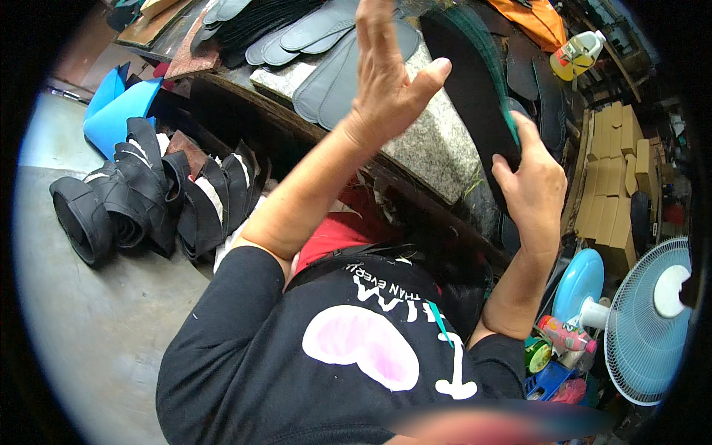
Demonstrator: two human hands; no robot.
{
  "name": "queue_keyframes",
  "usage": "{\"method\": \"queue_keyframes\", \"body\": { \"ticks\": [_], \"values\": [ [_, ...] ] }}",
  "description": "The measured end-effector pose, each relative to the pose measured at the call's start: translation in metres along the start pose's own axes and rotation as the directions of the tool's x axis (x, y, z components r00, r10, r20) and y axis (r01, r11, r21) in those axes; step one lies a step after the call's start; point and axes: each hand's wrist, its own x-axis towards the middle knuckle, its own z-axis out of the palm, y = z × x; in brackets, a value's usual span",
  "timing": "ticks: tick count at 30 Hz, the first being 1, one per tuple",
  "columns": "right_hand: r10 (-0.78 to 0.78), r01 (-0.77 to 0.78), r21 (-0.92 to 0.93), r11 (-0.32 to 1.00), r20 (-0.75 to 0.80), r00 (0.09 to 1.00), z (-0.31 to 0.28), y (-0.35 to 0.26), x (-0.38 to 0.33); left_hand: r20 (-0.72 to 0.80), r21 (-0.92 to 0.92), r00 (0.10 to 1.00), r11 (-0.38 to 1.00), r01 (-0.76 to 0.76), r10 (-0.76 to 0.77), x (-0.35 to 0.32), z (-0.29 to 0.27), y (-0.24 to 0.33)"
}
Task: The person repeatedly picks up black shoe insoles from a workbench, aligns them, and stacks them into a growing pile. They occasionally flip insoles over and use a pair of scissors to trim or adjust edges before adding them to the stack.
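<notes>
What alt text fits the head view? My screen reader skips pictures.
A person's right hand grips a black shoe sole while the left hand is raised open beside it, above a stone slab holding grey insoles. Black shoe uppers lie on the floor.

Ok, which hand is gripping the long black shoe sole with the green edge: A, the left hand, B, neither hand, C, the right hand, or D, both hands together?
C: the right hand wraps its fingers around the lower end of the long black shoe sole with the green edge, while the left hand is raised open and flat beside it, its thumb tip close to the sole but not closed on it.
</notes>
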Motion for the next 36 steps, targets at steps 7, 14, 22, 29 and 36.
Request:
{"method": "queue_keyframes", "body": {
  "ticks": [7,14,22,29,36],
  "values": [
    [-0.126,0.140,-0.108,0.984,0.123,0.984,0.041,-0.003,-0.005,0.650,0.157,0.759,0.984,-0.087,-0.037,-0.014,-0.001,-0.035],
    [0.205,-0.075,0.722,0.688,-0.094,0.974,0.031,0.019,0.007,0.191,-0.430,0.911,0.804,0.412,-0.365,-0.010,-0.003,-0.009],
    [0.317,-0.121,0.952,0.281,0.026,0.948,0.098,0.011,0.005,0.444,-0.445,0.811,0.691,0.569,-0.382,-0.026,0.032,0.031],
    [0.286,0.050,0.987,0.150,-0.091,0.954,0.087,0.014,0.013,0.439,-0.416,0.788,0.680,0.604,-0.432,-0.020,0.037,0.036],
    [0.259,-0.002,1.000,-0.021,0.007,0.966,0.095,0.014,0.012,0.388,-0.526,0.775,0.571,0.630,-0.498,-0.035,0.040,0.044]
  ]
}}
